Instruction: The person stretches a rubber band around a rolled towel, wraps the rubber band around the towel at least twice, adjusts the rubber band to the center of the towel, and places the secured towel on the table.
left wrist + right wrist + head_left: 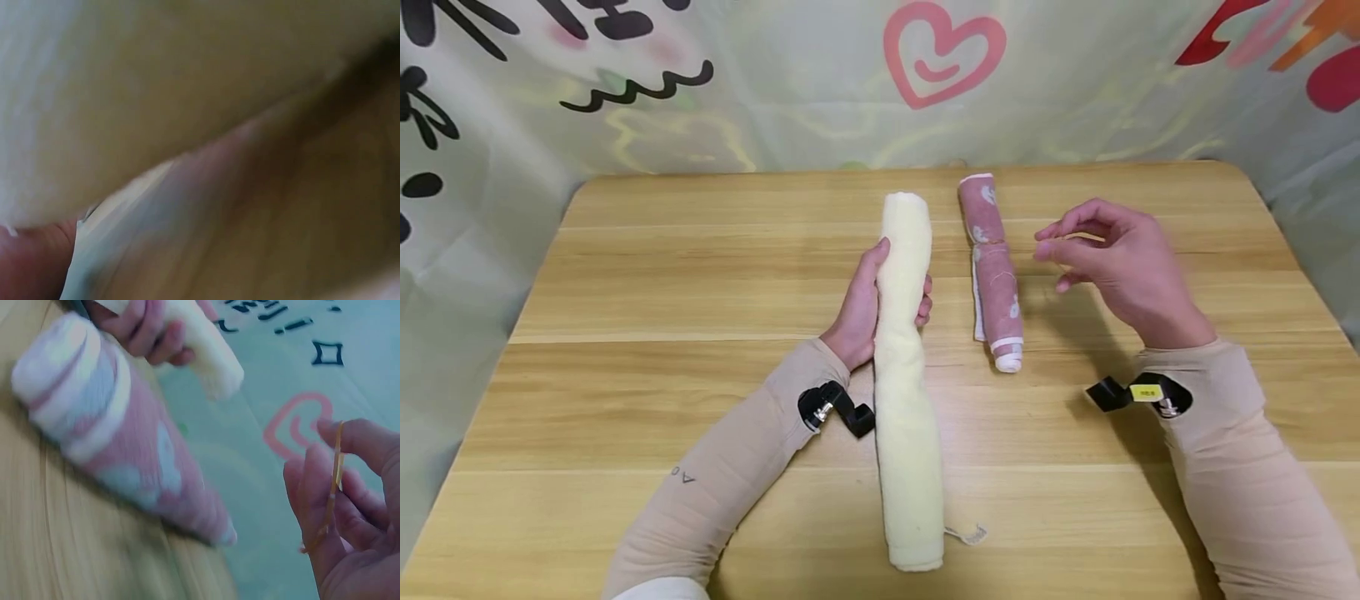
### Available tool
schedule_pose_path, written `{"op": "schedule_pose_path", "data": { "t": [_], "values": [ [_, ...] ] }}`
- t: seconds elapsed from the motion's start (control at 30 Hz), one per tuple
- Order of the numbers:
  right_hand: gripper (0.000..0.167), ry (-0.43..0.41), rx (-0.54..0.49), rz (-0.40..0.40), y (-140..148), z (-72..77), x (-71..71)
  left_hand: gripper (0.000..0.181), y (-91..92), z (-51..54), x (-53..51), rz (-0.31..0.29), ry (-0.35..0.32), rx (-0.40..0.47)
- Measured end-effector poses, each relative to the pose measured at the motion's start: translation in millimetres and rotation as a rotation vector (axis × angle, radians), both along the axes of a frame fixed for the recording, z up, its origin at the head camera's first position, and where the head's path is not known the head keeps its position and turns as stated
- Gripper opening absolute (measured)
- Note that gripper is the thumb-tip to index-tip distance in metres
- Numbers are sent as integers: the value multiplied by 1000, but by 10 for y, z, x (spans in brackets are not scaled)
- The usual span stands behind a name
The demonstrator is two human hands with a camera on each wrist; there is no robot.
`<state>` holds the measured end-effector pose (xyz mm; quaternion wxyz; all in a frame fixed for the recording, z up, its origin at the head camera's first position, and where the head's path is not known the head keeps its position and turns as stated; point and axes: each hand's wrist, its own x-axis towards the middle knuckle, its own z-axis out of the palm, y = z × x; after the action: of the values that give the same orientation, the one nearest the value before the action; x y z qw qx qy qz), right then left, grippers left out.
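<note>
My left hand grips a long cream rolled towel around its upper half, thumb on the left side and fingertips showing on the right. The roll narrows just below the hand. To the right of the pink roll, my right hand is raised with bent fingers; in the right wrist view a thin tan rubber band is looped over the fingers of this hand. The cream towel's surface fills much of the left wrist view.
A shorter pink patterned rolled towel, pinched in around its middle, lies right of the cream roll. A small white tag sticks out from the cream roll's lower right side. Behind the wooden table hangs a printed curtain.
</note>
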<state>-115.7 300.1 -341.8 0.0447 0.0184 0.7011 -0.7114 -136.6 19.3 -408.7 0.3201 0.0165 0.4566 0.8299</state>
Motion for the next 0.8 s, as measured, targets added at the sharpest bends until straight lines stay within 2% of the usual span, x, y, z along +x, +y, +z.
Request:
{"op": "schedule_pose_path", "data": {
  "t": [0.1, 0.23, 0.33, 0.5, 0.67, 0.8],
  "values": [
    [27, 20, 96, 8, -117, 14, -28, 56, 33, -6, -3, -1, -9, 27],
    [35, 28, 152, 19, -235, 10, -64, 56, 76, -17, 1, 3, -38, 65],
    [39, 21, 168, 31, -311, -2, -95, 52, 103, -21, 12, 6, -58, 56],
    [37, -10, 200, 65, -458, -25, -168, 42, 118, -15, 48, 2, -62, 18],
    [41, -46, 245, 108, -613, -18, -241, 29, 109, -10, 88, 20, 12, 9],
    [45, -29, 251, 149, -711, 20, -294, 27, 106, -4, 117, 44, 64, -1]
  ]
}}
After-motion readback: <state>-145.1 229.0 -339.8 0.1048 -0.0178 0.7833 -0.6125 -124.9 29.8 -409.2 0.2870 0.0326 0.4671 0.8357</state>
